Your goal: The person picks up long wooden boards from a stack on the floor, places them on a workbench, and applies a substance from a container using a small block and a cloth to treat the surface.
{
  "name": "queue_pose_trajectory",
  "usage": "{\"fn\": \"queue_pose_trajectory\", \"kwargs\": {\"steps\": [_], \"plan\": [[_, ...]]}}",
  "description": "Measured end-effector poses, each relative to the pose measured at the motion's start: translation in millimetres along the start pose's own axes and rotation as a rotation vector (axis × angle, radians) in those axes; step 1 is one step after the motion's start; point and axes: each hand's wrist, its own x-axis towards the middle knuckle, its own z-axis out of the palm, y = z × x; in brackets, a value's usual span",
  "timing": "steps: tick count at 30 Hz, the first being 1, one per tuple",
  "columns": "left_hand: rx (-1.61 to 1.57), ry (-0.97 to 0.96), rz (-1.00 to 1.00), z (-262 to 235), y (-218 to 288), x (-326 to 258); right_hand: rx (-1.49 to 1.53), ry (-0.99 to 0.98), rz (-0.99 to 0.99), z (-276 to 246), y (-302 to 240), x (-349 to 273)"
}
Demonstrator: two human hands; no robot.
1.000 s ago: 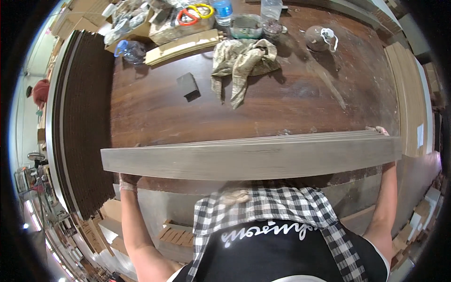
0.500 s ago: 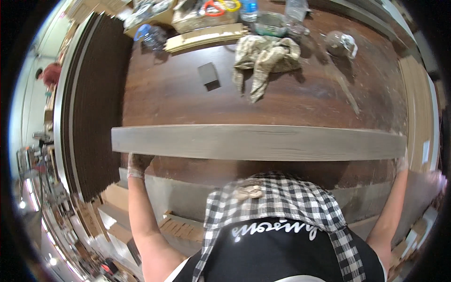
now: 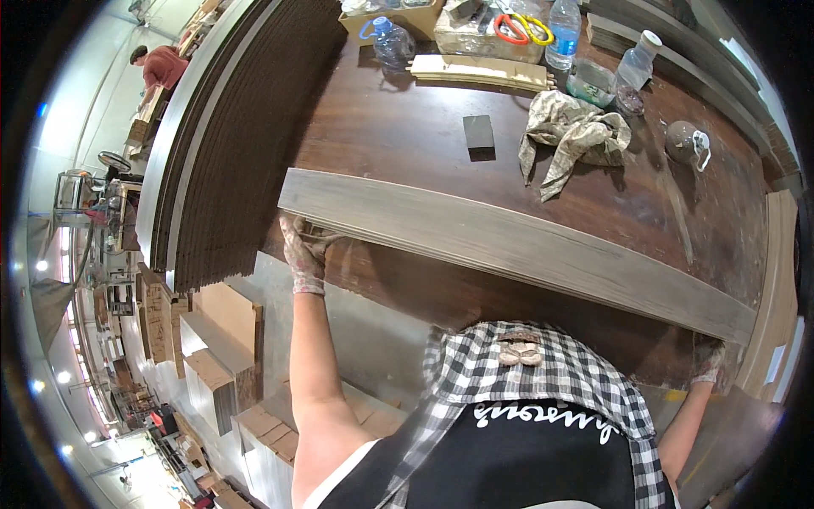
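A long grey wood-grained plank (image 3: 475, 229) lies slantwise over the brown table, its left end farther from me than its right. Layered lines run along its near edge, like several thin planks stacked together. My left hand (image 3: 303, 250), in a stained light glove, is closed at the left end, with fingers tucked beneath. At the other end, my gloved right hand (image 3: 709, 365) grips the near corner; its fingers are partly hidden. Beyond the plank are a small dark grey block (image 3: 479, 133) and a crumpled patterned cloth (image 3: 572, 136).
A tall stack of dark boards (image 3: 229, 144) stands at the left, and more boards (image 3: 770, 288) line the right edge. Bottles (image 3: 563, 38), orange-and-yellow scissors (image 3: 521, 30) and pale strips (image 3: 479, 71) sit at the back. Another person (image 3: 161, 69) is far left.
The view has turned, so the plank now slants down to the right instead of lying nearly level. Both hands remain at its ends. More of its layered near edge shows.
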Motion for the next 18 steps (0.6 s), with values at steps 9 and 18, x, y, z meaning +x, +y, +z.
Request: {"fn": "queue_pose_trajectory", "kwargs": {"steps": [9,18], "plan": [[-0.228,-0.133,0.221,-49,82,21,0.195,0.459,0.048,122,39,6],[-0.078,-0.086,0.302,-18,-21,47,0.235,0.559,0.108,137,21,18]]}}
